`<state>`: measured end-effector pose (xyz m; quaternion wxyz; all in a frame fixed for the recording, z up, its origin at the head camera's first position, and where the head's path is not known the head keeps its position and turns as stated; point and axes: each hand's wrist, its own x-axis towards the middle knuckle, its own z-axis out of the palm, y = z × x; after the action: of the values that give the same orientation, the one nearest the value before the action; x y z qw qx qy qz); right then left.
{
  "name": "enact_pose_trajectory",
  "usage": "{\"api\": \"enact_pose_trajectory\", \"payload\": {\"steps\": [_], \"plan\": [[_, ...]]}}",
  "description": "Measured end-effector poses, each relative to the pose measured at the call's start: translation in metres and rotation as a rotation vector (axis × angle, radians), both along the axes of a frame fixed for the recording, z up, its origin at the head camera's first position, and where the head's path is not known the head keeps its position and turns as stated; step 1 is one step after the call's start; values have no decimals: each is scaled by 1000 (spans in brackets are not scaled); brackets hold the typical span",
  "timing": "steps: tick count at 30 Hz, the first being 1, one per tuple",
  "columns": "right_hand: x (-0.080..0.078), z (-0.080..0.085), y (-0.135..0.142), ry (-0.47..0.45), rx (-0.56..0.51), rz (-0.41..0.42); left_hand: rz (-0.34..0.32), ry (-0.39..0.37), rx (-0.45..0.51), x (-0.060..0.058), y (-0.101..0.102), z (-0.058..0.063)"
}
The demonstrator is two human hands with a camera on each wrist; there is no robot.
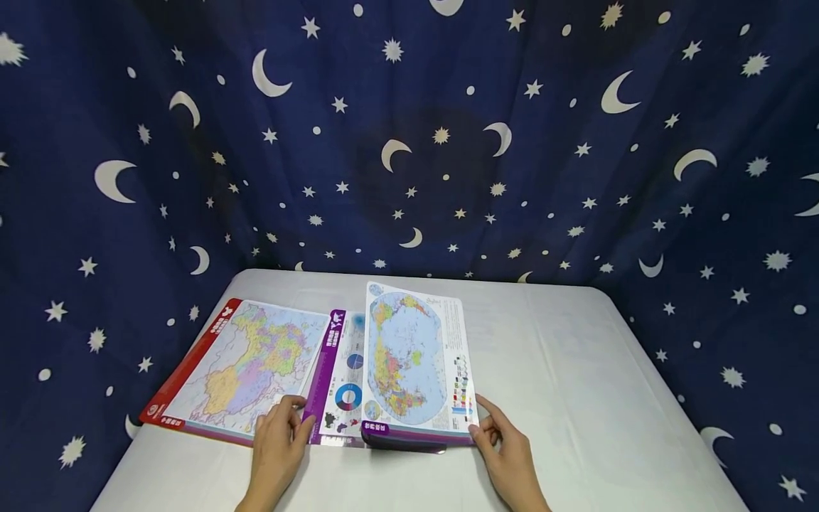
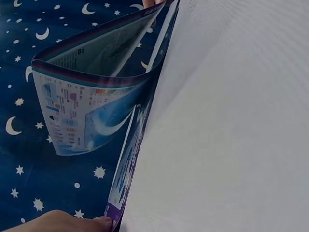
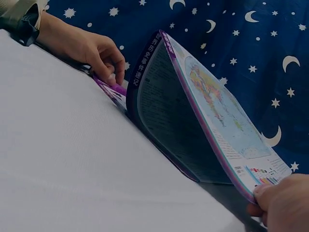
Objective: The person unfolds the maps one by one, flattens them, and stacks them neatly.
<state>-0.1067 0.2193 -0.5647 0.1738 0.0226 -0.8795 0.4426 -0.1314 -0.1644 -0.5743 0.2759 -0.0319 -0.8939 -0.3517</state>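
Note:
A purple-edged, folded world map lies at the middle of the table, its upper panel lifted and bowed over the part below. My right hand pinches the near right corner of that raised panel, thumb on top. At the map's near left corner, my left hand holds the purple border between thumb and fingers. In the right wrist view the raised panel stands away from a dark inner page. Just left of it lies a red-bordered map of China, partly behind my left hand.
A white cloth-covered table extends to the right of the maps. Behind it and at both sides hangs a dark blue curtain printed with moons and stars.

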Motion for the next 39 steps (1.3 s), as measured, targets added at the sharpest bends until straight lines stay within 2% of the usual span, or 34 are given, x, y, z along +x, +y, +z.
{"api": "enact_pose_trajectory", "payload": {"steps": [9, 17, 26, 31, 39], "plan": [[2, 3, 3, -16, 19, -45, -10, 12, 6, 1, -1, -1], [8, 3, 19, -79, 45, -143, -1, 14, -6, 3, 2, 1], [9, 1, 41, -69, 28, -189, 10, -39, 0, 2, 3, 3], [13, 3, 53, -55, 6, -229, 6, -61, -4, 1, 4, 2], [16, 7, 68, -31, -102, -227, 13, -44, -11, 2, 2, 3]]}}
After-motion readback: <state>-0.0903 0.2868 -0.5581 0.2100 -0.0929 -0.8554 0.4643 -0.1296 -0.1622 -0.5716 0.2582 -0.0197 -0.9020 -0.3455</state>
